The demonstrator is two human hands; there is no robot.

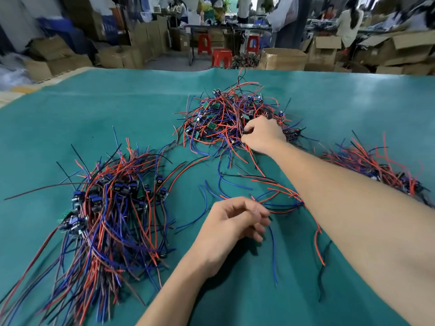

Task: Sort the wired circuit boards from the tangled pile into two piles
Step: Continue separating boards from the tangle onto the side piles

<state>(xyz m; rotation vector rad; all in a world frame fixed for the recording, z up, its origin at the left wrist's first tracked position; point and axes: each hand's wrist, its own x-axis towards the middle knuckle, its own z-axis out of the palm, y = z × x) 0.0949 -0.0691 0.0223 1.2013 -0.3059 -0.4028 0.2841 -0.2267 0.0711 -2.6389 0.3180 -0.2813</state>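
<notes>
A tangled pile (223, 116) of small green circuit boards with red, blue and black wires lies at the far middle of the green table. My right hand (261, 134) reaches into its near right side, fingers curled and pinching a wired board there. My left hand (235, 224) hovers nearer me, fingers curled round a few thin wires (280, 203) of a board that lies between the hands. A sorted pile (110, 208) with blue-topped boards spreads at the left. Another sorted pile (374, 165) lies at the right, partly hidden behind my right forearm.
The green mat (353, 102) covers the whole table. Loose red, blue and black wires (320, 243) trail under my right forearm. Beyond the far edge stand cardboard boxes (284, 58), red stools (221, 57) and people at benches.
</notes>
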